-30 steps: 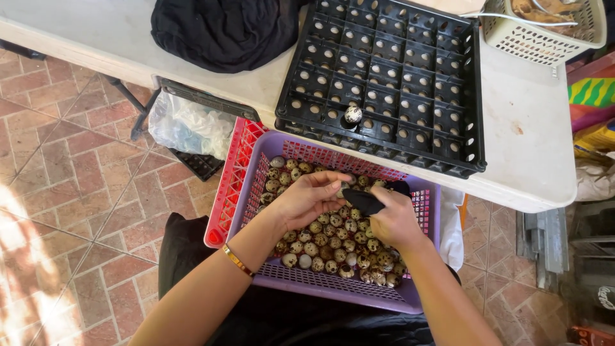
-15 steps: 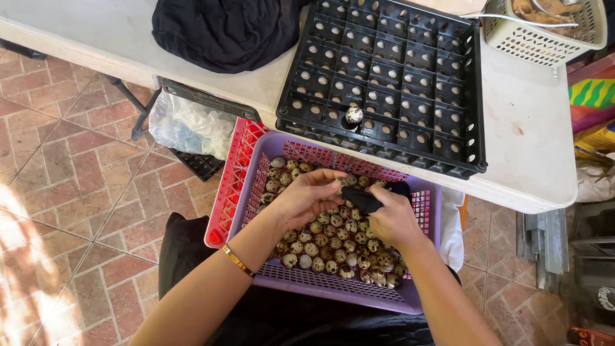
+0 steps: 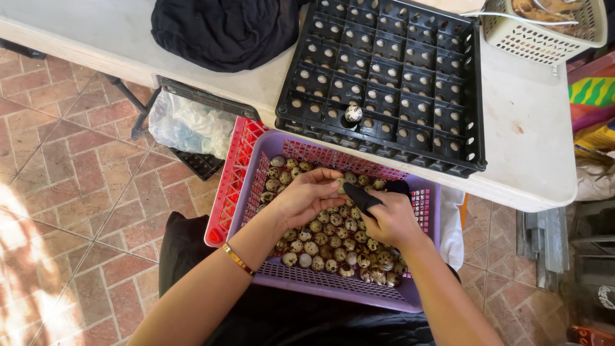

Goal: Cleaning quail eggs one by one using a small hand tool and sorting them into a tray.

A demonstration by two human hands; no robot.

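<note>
A purple plastic basket (image 3: 333, 286) rests on my lap, filled with several small speckled eggs (image 3: 320, 247). Over the eggs, my left hand (image 3: 309, 195) curls its fingers around one small egg. Beside it, my right hand (image 3: 389, 221) grips a dark cloth (image 3: 364, 196) whose tip meets the left fingers. On the white table (image 3: 532, 154) ahead lies a black egg tray (image 3: 391, 77) with many cells; a single speckled egg (image 3: 353, 113) sits in one cell near its front edge.
A red basket (image 3: 232, 182) sits under the purple one. A black garment (image 3: 224, 29) lies on the table's left part, a cream basket (image 3: 544, 29) at the far right. A clear plastic bag (image 3: 189, 125) in a dark crate stands on the tiled floor.
</note>
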